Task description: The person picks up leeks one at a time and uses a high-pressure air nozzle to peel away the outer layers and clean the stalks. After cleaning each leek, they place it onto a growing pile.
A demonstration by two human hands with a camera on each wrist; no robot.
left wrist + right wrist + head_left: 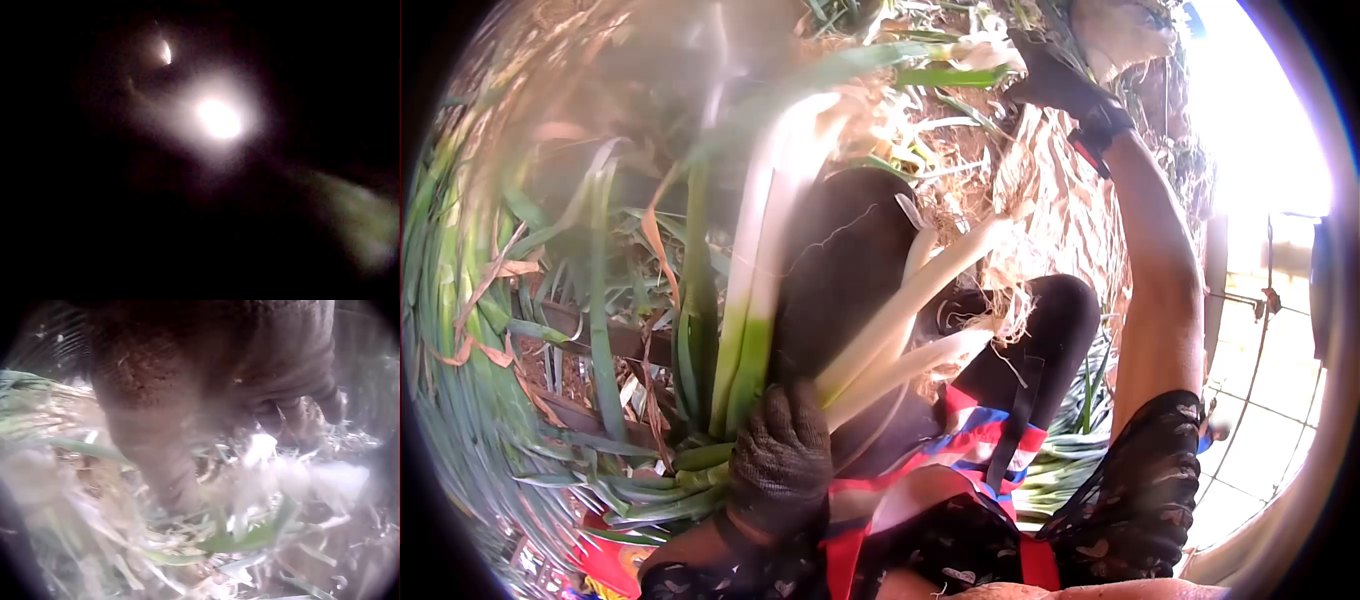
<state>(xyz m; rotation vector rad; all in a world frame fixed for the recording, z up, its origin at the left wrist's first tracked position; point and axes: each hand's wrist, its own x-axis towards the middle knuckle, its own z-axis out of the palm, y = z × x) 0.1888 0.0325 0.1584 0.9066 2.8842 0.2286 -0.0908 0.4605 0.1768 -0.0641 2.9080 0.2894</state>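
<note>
In the head view my gloved left hand (pixel 780 455) grips a few leeks (pixel 920 280) over my lap, their white shafts and stringy roots (pixel 1010 300) pointing up and right. Their green leaves trail out to the left of the hand. Thicker leek stalks (pixel 745 340), white above and green below, rise beside its fingers. My gloved right hand (pixel 1060 85) reaches far forward at upper right. In the right wrist view its thumb and fingers point down, apart, over loose leaf scraps (pixel 244 540). Only glare and a blurred green patch (pixel 365 219) show in the dark left wrist view.
Heaped leek leaves (pixel 460 400) fill the left side, and more green leaves (pixel 1060 475) lie right of my knees. Dry, pale husks (pixel 1050 190) cover the ground ahead. A wire mesh (pixel 1250 400) stands at the right, in bright light.
</note>
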